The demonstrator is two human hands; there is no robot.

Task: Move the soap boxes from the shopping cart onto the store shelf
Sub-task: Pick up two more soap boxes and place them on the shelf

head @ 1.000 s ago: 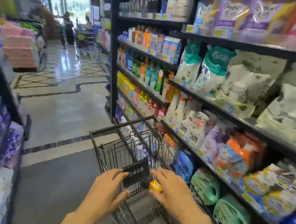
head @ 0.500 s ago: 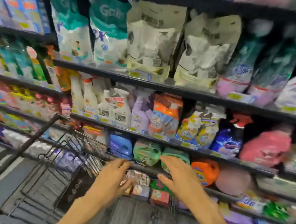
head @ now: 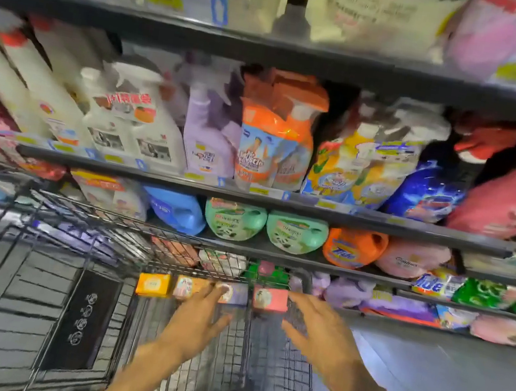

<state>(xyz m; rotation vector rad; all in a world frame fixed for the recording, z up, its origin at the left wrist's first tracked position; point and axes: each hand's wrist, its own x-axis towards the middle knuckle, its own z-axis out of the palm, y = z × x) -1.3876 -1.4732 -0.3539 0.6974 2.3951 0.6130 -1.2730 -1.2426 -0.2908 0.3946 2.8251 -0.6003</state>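
Lower centre of frame, shopping cart (head: 36, 261), far end: soap boxes in a row running left to right — orange box (head: 153, 284), patterned box (head: 188, 286), lilac box (head: 234, 294), pink box (head: 270, 299). Left hand (head: 195, 324), fingers straight, fingertips at lilac box; nearer. Right hand (head: 319, 335), spread, empty, just right of pink box.

Both bare forearms stretched forward and up from the bottom edge. Left hand (head: 196, 317) palm down, fingers (head: 217, 292) straight and slightly spread. Right hand (head: 319, 333) palm down as well, fingers (head: 298, 303) extended and fanned apart, gripping nothing.
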